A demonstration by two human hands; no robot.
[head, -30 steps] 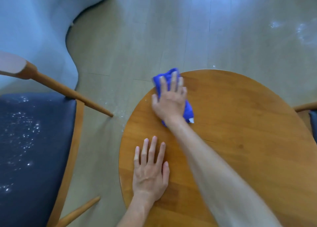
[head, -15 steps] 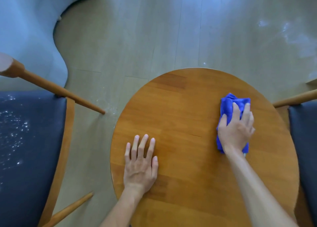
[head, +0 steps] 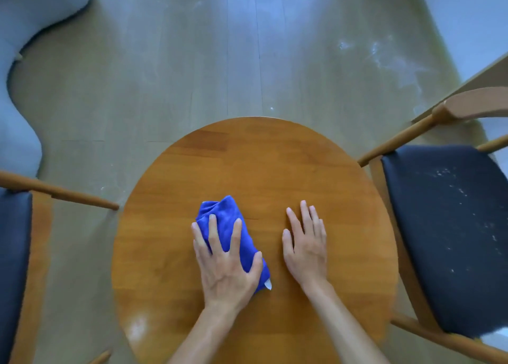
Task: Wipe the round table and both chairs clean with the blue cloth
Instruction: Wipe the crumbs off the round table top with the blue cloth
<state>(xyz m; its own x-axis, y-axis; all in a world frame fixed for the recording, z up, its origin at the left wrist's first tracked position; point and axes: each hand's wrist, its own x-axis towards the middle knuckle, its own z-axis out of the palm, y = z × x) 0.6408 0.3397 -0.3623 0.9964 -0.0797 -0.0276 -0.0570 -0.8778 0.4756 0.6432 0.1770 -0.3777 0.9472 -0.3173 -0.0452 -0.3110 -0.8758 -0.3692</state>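
The cloth (head: pixel 220 215) is pressed, not gripped, under the flat left hand (head: pixel 228 270); the right hand (head: pixel 305 251) is laid open at 3 o'clock. Slippage could result.

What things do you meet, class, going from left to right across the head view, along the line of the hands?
Left chair → left hand pressing the blue cloth → right hand → right chair.

Your round table (head: pixel 275 165) carries the bunched blue cloth (head: pixel 222 209) under your flat left hand (head: pixel 226 267), with your right hand (head: pixel 306 249) flat just beside.
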